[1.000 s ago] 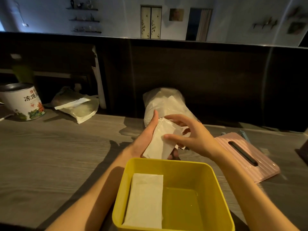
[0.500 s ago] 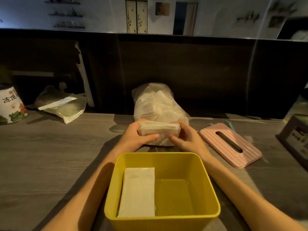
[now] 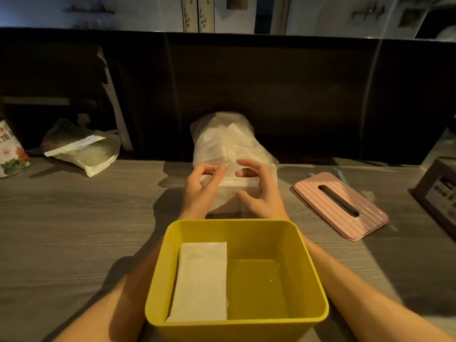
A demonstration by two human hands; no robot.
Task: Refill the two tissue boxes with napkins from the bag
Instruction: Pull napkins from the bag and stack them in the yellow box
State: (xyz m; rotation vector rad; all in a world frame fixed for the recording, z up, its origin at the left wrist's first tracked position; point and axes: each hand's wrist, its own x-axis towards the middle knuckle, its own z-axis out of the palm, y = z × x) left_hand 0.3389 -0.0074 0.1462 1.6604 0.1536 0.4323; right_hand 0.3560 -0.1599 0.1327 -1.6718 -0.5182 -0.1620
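An open yellow tissue box [image 3: 313,280] stands close in front of me with a folded stack of white napkins [image 3: 201,280] lying in its left half; its right half is bare. Behind it a clear plastic bag of napkins [image 3: 222,139] sits on the wooden table. At the bag's near end a napkin bundle [image 3: 237,187] sits between my hands. My left hand [image 3: 201,191] pinches at its top left edge. My right hand [image 3: 259,193] curls round its right end, thumb below and fingers over the top.
A pink ribbed lid with a slot [image 3: 340,204] lies flat to the right of the bag. A second plastic bag with paper [image 3: 81,149] and a printed tin [image 3: 11,154] sit at the far left. A dark box [image 3: 439,193] is at the right edge. A dark partition wall runs behind the table.
My hands went from holding loose napkins above the box to the bag's near end, where they now take hold of a bundle. The view has shifted slightly left.
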